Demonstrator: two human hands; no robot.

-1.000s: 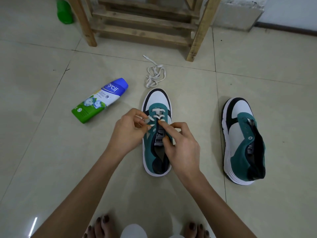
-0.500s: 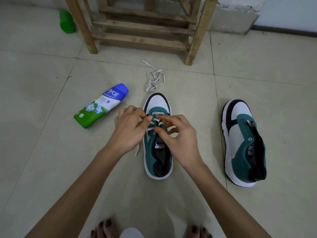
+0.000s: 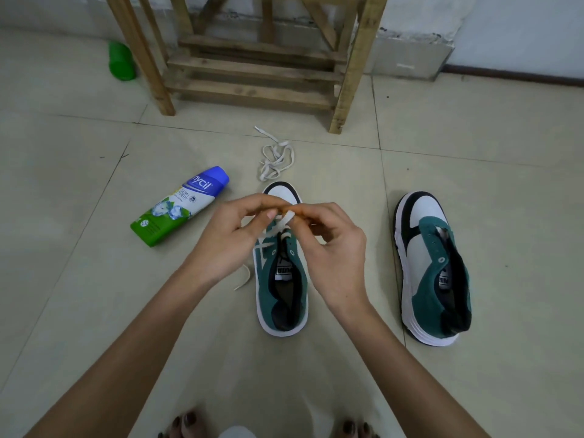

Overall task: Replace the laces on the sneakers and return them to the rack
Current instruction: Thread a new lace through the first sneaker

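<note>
A teal, white and black sneaker [image 3: 281,289] stands on the floor in front of me, toe pointing away. A white lace [image 3: 278,230] runs through its front eyelets. My left hand [image 3: 230,238] and my right hand [image 3: 335,245] are raised just above the shoe's toe, and both pinch the lace between their fingertips. One loose lace end [image 3: 243,278] trails on the floor left of the shoe. The second sneaker [image 3: 433,267] stands to the right with no lace in it. Another white lace [image 3: 275,159] lies bunched on the floor beyond the first shoe.
A wooden rack [image 3: 256,58] stands against the far wall. A green and blue bottle [image 3: 180,205] lies on its side on the tiled floor to the left. A green object [image 3: 121,60] sits beside the rack's left leg. My bare toes [image 3: 186,422] show at the bottom edge.
Both hands have lifted from the shoe's eyelets and pulled the lace up above the toe. The view has tilted upward, so more of the rack shows.
</note>
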